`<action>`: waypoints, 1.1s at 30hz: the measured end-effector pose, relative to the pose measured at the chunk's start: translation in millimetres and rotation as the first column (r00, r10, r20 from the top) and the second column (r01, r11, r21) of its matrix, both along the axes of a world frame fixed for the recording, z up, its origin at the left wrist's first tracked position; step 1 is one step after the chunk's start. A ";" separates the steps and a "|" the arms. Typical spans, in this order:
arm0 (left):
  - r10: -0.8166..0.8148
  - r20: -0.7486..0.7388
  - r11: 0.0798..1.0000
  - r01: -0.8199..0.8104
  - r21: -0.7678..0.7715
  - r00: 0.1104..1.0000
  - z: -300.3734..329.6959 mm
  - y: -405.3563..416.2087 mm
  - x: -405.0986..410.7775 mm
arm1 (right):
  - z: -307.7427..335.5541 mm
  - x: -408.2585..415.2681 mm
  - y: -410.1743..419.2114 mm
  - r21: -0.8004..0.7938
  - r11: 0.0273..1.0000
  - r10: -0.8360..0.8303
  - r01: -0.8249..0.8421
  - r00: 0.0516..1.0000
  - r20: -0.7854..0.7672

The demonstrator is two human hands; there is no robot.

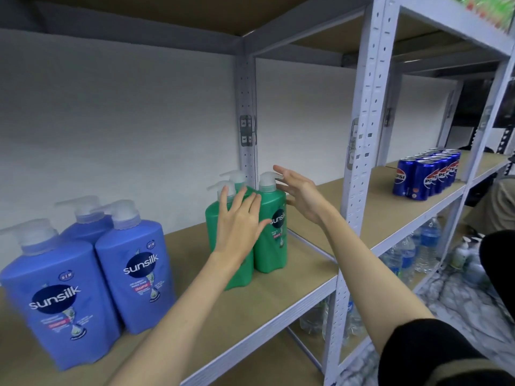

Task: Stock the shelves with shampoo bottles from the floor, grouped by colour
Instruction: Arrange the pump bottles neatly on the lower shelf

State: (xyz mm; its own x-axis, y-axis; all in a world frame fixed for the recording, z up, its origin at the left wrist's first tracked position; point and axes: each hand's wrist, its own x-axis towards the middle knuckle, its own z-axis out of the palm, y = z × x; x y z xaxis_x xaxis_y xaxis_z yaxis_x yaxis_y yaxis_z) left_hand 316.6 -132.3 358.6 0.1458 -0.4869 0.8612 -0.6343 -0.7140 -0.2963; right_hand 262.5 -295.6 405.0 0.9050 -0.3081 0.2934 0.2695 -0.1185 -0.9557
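Right now I see three green shampoo bottles (271,227) with white pump tops clustered on the shelf (278,288), right of three blue ones (133,263). My left hand (237,227) lies flat on them, grip apart; my right hand (301,196) hovers beside, fingers spread.

two bare forearms show, uncovered from wrist to past the elbow on the left. the left hand (238,221) and the right hand (299,195) carry no rings, watch or gloves. the right arm has a black sleeve (426,355) ending above the elbow, its hem a loose, rounded edge, with a duller olive-grey strip of cloth below it at the frame's bottom corner.
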 end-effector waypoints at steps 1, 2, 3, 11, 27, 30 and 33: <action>-0.002 0.015 1.000 0.002 -0.004 1.000 -2.8 -0.1 2.2 | 0.4 2.1 -0.4 0.002 0.999 0.035 -0.035 0.999 -0.003; -0.015 0.018 1.000 0.015 -0.019 1.000 -5.0 0.0 4.1 | -0.3 3.9 -1.7 0.001 0.998 0.065 -0.065 0.998 -0.005; -0.035 0.012 0.999 0.036 -0.041 0.999 -6.1 0.2 5.3 | -1.0 4.3 -2.4 -0.004 0.996 0.089 -0.089 0.996 -0.004; -0.131 -0.045 0.984 0.125 -0.130 0.990 -5.1 -3.2 3.0 | -1.5 10.4 -1.9 -0.031 0.994 0.108 -0.108 0.994 0.014; -0.116 -0.007 0.983 0.114 -0.143 0.993 -9.4 -4.7 5.5 | -2.7 18.0 15.9 0.058 0.998 -0.039 0.035 0.997 0.071; -0.117 -0.014 0.983 0.113 -0.145 0.993 -9.4 -4.9 5.1 | -5.4 20.9 18.2 0.036 0.995 -0.099 0.096 0.992 0.079; -0.117 -0.023 0.983 0.113 -0.144 0.993 -8.9 -5.3 4.8 | -6.6 20.3 19.0 -0.013 0.997 -0.081 0.082 0.994 0.067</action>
